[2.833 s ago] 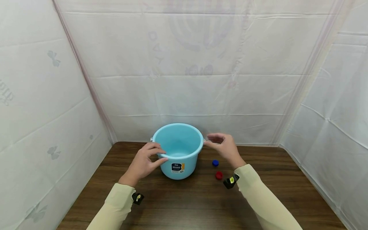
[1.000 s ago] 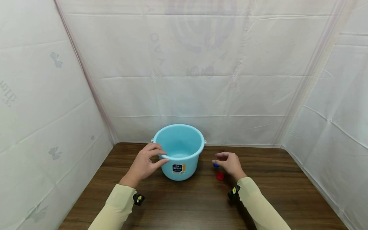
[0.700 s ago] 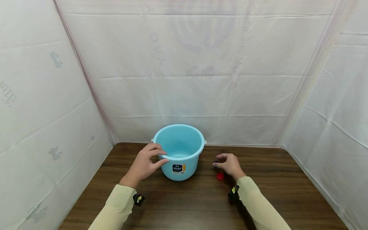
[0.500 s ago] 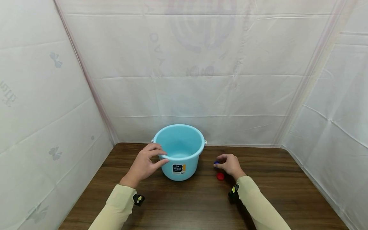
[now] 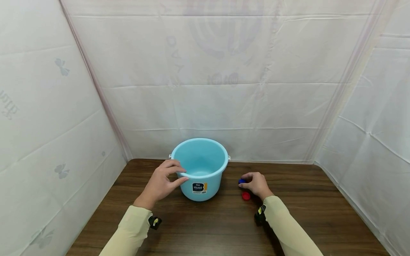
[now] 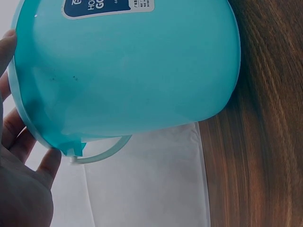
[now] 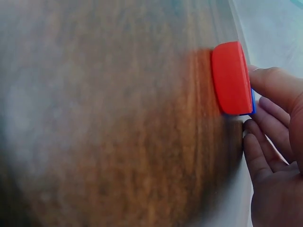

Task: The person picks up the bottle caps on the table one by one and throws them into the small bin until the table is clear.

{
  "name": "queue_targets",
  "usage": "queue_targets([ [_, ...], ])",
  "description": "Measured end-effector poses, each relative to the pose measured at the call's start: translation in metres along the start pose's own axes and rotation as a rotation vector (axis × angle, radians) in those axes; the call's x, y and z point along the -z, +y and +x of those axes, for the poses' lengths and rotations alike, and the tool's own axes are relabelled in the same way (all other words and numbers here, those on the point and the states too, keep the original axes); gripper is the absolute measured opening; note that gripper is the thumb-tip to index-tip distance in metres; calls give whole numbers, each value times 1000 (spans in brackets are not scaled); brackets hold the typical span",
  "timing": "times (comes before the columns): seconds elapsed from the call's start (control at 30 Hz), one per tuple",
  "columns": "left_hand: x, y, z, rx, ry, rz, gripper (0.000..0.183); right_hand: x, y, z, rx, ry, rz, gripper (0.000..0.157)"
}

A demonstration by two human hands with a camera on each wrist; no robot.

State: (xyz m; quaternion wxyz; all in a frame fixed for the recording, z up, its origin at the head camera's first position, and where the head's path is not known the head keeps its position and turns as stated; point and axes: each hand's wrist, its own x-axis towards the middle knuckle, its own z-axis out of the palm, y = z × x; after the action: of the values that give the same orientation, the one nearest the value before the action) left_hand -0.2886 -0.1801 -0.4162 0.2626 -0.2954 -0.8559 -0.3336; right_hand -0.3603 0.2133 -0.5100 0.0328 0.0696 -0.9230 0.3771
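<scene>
A light blue bucket (image 5: 213, 182) stands upright on the wooden table. My left hand (image 5: 161, 181) grips its rim at the near left, thumb outside and fingers over the edge; the left wrist view shows fingers along the rim (image 6: 22, 116) too. Right of the bucket, my right hand (image 5: 257, 185) pinches a small round blue cap (image 5: 241, 181) between thumb and fingers, low at the tabletop. A red cap (image 5: 246, 196) lies just nearer me, apart from that hand. In the right wrist view the red cap (image 7: 231, 79) hides most of the blue one.
The bucket's pale handle (image 6: 106, 153) hangs down behind it. Brown wood-grain tabletop (image 5: 205, 231) spreads around the bucket and caps. White printed sheets (image 5: 224, 106) wall in the back and both sides.
My right hand has left the bucket's right handle mount, come down to the blue cap and closed its fingertips on it. My left hand has stayed on the rim; the bucket stands where it was.
</scene>
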Motion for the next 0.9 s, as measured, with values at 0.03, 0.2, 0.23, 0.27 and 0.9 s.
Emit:
queue_targets([
  [0.03, 0, 0, 0, -2, 1, 1, 19, 0, 0, 0, 3, -3, -4, 32],
  [0.2, -1, -1, 0, -10, 5, 1, 19, -2, 0, 0, -8, -7, -5, 33],
  [0.23, -1, -1, 0, -10, 5, 1, 19, -2, 0, 0, -14, -9, 0, 33],
  [0.27, -1, -1, -1, -9, 4, 1, 19, -3, 0, 0, -15, -8, 0, 33],
  [0.9, 1, 1, 0, 20, -14, -2, 21, -3, 0, 0, -18, 9, -5, 28],
])
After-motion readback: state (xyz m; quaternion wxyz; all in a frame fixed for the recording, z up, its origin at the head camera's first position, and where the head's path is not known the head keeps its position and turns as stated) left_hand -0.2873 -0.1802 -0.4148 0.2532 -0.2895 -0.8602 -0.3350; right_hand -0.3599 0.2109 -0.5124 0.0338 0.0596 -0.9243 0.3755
